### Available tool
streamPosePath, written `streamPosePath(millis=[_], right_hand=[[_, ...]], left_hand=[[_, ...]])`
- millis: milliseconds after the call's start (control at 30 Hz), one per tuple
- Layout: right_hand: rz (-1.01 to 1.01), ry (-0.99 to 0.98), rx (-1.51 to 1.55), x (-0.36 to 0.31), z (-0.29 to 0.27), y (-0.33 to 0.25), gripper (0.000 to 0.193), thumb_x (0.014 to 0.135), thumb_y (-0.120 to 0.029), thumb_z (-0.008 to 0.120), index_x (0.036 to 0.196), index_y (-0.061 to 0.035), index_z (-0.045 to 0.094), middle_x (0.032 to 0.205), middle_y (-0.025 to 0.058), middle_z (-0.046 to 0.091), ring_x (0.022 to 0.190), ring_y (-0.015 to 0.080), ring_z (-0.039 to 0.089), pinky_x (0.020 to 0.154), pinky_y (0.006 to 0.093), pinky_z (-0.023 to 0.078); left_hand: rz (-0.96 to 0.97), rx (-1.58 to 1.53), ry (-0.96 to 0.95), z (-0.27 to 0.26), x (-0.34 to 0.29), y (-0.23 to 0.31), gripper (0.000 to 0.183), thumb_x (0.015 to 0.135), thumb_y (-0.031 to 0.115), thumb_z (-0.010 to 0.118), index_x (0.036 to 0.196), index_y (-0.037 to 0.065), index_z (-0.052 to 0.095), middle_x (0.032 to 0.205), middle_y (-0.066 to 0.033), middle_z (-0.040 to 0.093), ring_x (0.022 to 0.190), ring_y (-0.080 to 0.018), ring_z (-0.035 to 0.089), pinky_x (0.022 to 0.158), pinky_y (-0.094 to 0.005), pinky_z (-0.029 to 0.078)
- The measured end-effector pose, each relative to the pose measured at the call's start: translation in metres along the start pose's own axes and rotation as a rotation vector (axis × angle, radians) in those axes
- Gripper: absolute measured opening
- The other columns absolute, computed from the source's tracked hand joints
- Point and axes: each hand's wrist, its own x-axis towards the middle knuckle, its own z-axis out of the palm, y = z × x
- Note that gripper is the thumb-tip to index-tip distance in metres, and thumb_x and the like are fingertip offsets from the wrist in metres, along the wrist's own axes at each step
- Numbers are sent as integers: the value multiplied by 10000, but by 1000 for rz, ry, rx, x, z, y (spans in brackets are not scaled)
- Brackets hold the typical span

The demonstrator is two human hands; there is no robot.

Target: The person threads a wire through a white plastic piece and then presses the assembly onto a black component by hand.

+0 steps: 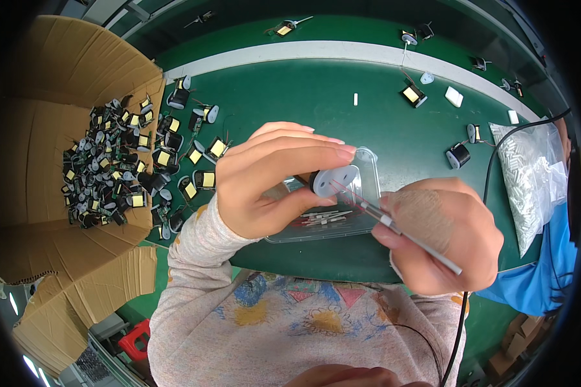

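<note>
Over the bench, my left hand [255,184] pinches a small black component with a round grey end cap [333,181] between thumb and fingers. Thin red wires run from the cap to a slim grey rod with a white collar [426,248]. My right hand [455,226] is closed on that rod, its tip pointing at the cap. Beneath both hands sits a clear plastic tray [368,161], partly hidden by the left one. Inside it lie several thin rods with white collars [326,218].
At left stands a large cardboard box [35,122] heaped with black components [113,168]; more lie beside it. A bag of small white tubes [519,187] rests at right, near a black cable [487,171]. Several components lie on the green bench [290,97] and beyond its pale ledge [290,53].
</note>
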Motion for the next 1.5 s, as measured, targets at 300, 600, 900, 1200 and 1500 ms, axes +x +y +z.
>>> streamPosePath(millis=[300,600,900,1200,1500], right_hand=[[-2,90,6,-1,4,2,265,511,87,698,758,83,603,715,182,630,581,262,606,536,308,489],[-11,63,-21,-1,18,11,273,507,71,724,766,55,638,709,137,626,580,244,582,512,296,448],[-58,90,-354,-7,21,4,358,443,66,637,799,39,662,708,119,612,580,234,571,503,278,448],[-93,3,-258,-5,23,13,406,461,-27,588,856,14,671,702,66,564,582,179,517,499,256,448],[-57,77,-318,-9,37,19,385,499,59,629,878,-6,659,697,79,562,595,215,535,524,292,454]], left_hand=[[21,-4,20,-1,-2,0,341,709,174,754,938,-33,611,888,-191,668,851,-308,659,832,-414,475],[-119,22,-29,-1,-6,15,426,720,189,755,1009,-29,532,924,-208,659,820,-279,638,784,-382,466],[-135,-242,7,3,-12,13,216,780,17,649,869,-9,453,1065,-273,556,935,-310,616,811,-373,505],[-96,-55,46,0,-14,22,204,729,-16,650,858,-40,494,945,-237,620,849,-267,642,715,-315,522],[-200,-101,126,3,-11,17,215,736,13,687,858,-58,524,925,-201,623,842,-255,642,711,-303,517]])
